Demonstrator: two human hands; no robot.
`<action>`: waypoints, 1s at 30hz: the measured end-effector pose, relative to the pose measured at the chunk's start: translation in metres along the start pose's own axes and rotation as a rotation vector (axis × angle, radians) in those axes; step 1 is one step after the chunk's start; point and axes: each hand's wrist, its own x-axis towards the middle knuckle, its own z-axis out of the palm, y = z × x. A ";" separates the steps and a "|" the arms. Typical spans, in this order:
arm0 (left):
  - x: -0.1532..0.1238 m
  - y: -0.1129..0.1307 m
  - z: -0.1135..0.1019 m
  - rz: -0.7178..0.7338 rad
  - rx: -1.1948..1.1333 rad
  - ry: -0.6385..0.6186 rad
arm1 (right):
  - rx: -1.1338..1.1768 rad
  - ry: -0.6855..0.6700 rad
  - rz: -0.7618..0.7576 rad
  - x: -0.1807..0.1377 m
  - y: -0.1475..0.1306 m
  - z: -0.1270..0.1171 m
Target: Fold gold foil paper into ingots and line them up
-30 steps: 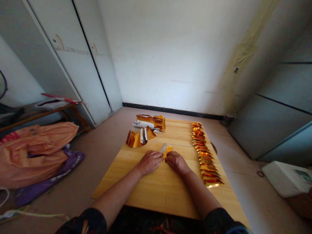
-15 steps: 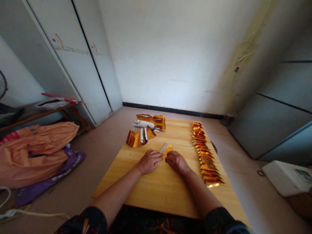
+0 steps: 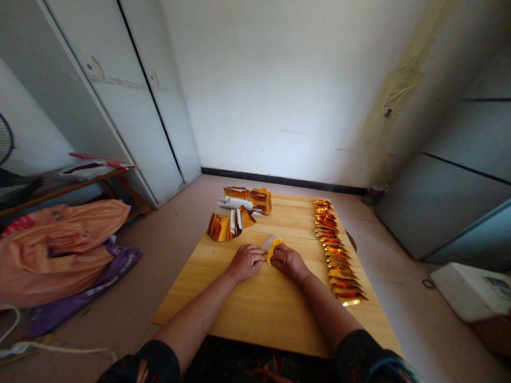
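Note:
A small sheet of gold foil paper (image 3: 273, 245), partly folded with its grey-white back showing, lies on the wooden table (image 3: 239, 314) between my hands. My left hand (image 3: 246, 263) holds its left edge with the fingers closed together. On the other side my right hand (image 3: 289, 261) has its fingers curled onto the paper's right edge. Farther off to the left is a curved stack of gold paper sheets (image 3: 223, 226). A long row of folded gold paper pieces (image 3: 335, 250) stands overlapping along the table's right side.
Behind the curved stack lie more bundled gold sheets (image 3: 261, 199) and a white roll (image 3: 235, 203). Orange and purple bags (image 3: 59, 250) lie on the floor at left. A white box (image 3: 471, 292) stands at right. Cabinets (image 3: 120, 96) and a wall enclose the table.
My right hand has shifted slightly up along the paper's right edge. My left hand and the paper stay in nearly the same place.

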 end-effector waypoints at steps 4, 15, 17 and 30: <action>0.004 0.006 0.001 -0.061 0.008 0.027 | -0.004 0.005 0.014 -0.001 0.002 0.000; 0.007 0.015 -0.001 -0.109 0.025 0.029 | 0.010 -0.037 0.064 0.002 0.005 0.000; 0.008 0.017 0.001 -0.122 0.034 0.032 | 0.016 -0.054 0.098 0.004 0.003 -0.002; 0.006 0.020 0.010 -0.207 -0.001 0.135 | 0.107 -0.049 0.145 0.002 -0.006 -0.009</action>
